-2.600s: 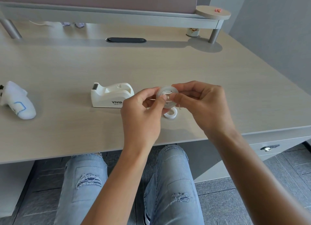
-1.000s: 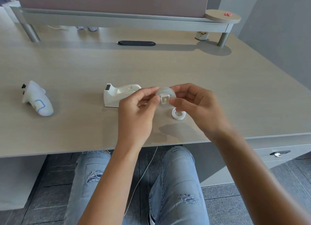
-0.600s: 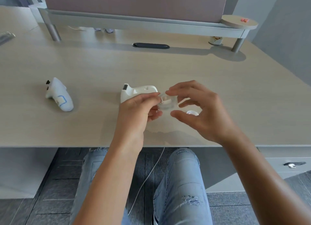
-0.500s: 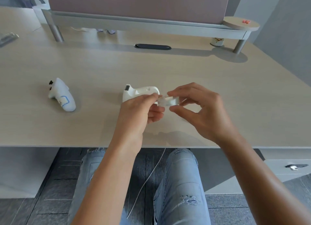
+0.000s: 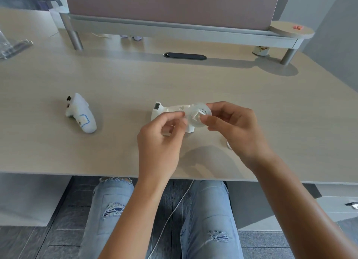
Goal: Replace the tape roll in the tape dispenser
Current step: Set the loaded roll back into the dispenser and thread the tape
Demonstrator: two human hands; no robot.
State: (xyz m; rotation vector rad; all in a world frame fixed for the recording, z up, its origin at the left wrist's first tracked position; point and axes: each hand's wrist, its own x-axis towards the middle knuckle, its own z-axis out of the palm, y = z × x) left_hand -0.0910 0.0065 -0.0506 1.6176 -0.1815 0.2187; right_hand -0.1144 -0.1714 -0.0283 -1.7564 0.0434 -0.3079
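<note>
A clear tape roll (image 5: pixel 199 106) with a white hub in its middle is held upright in my right hand (image 5: pixel 232 127), thumb and fingers gripping it above the desk. My left hand (image 5: pixel 160 138) pinches at the roll's left edge with thumb and forefinger. The white tape dispenser (image 5: pixel 164 111) stands on the desk just behind both hands, cutter end to the left, and my hands partly hide it. Only a thin sliver of a small white ring (image 5: pixel 229 145) shows under my right wrist.
A white handheld controller (image 5: pixel 81 113) lies on the wooden desk (image 5: pixel 193 80) to the left. At the back stand a grey shelf riser (image 5: pixel 174 30), a black cable grommet (image 5: pixel 185 56) and a small cup (image 5: pixel 260 50). My knees are below the front edge.
The roll has turned from flat to upright in my right hand. Both hands have moved closer to the dispenser. The white ring is now almost hidden under my right wrist.
</note>
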